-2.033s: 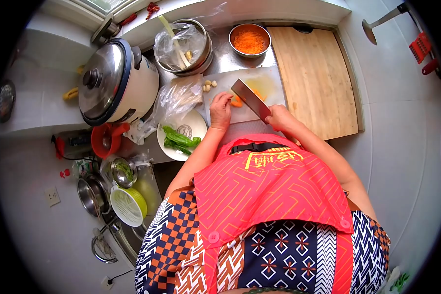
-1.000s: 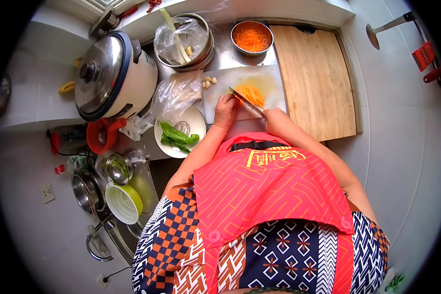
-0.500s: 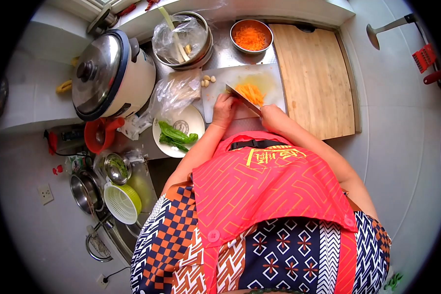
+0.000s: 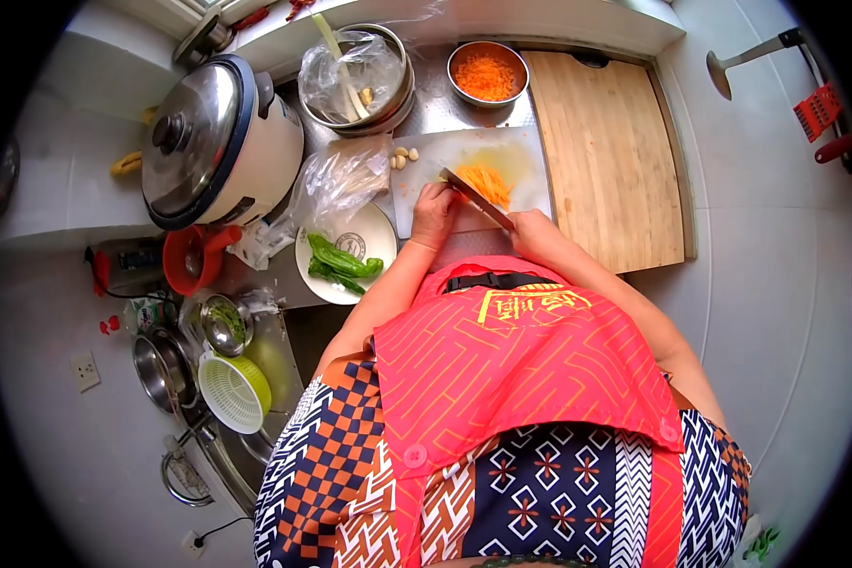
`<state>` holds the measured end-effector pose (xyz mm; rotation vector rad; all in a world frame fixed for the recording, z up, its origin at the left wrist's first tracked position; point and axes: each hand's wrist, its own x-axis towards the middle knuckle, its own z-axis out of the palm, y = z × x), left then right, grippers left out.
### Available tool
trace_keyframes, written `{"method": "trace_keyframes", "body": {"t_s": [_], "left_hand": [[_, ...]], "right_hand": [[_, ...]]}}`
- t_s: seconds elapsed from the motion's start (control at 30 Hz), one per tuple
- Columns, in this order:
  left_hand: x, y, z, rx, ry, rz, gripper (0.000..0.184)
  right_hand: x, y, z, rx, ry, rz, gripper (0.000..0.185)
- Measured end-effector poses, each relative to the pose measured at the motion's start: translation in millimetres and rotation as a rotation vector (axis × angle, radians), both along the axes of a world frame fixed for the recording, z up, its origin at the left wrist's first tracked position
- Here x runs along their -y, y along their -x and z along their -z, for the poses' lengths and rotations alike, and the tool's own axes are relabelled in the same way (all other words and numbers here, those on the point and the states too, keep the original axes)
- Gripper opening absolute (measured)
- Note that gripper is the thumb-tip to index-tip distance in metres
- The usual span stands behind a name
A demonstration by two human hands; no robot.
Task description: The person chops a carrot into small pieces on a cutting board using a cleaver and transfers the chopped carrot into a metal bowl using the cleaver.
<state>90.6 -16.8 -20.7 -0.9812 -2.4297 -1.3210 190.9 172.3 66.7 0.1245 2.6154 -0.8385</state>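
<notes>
Thin orange strips [image 4: 484,184] lie cut on the white rectangular board [image 4: 530,175]; long green peppers [image 4: 344,259] look uncut.
Right hand [image 4: 532,232] grips the broad metal cleaver [image 4: 479,199]; left hand [image 4: 433,214] curls beside it, its grasp unclear.

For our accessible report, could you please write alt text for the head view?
The right hand holds a knife over a white board beside orange shreds, with the left hand close by. Green peppers lie on a plate nearby.
</notes>
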Motion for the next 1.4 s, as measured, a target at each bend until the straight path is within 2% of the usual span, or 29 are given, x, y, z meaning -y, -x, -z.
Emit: {"method": "trace_keyframes", "body": {"t_s": [0.17, 0.47, 0.87, 0.97, 1.07, 1.17, 1.27, 1.4], "left_hand": [[1, 0, -1, -0.015, -0.007, 0.004, 0.013], [0, 0, -1, -0.02, -0.017, 0.01, 0.013], [1, -1, -7, -0.036, -0.008, 0.008, 0.011], [2, -2, -3, -0.048, -0.015, -0.002, 0.013], [2, -2, -1, -0.034, -0.006, 0.0, 0.015], [3, -1, -2, -0.026, 0.004, 0.005, 0.015], [2, -1, -2, -0.028, -0.009, 0.003, 0.014], [3, -1, -2, -0.012, -0.01, 0.007, 0.013]], "right_hand": [[-2, -4, 2, 0.018, 0.044, 0.048, 0.02], [7, 18, -13, 0.145, -0.078, -0.047, 0.019], [5, 13, 12, 0.001, -0.03, 0.008, 0.021], [0, 5, 12, 0.041, 0.038, 0.052, 0.022], [1, 5, -5, 0.12, -0.006, 0.076, 0.022], [1, 10, -22, 0.183, -0.007, 0.052, 0.021], [-5, 13, -11, 0.171, -0.044, -0.016, 0.02], [1, 22, -29, 0.344, 0.041, 0.086, 0.018]]}}
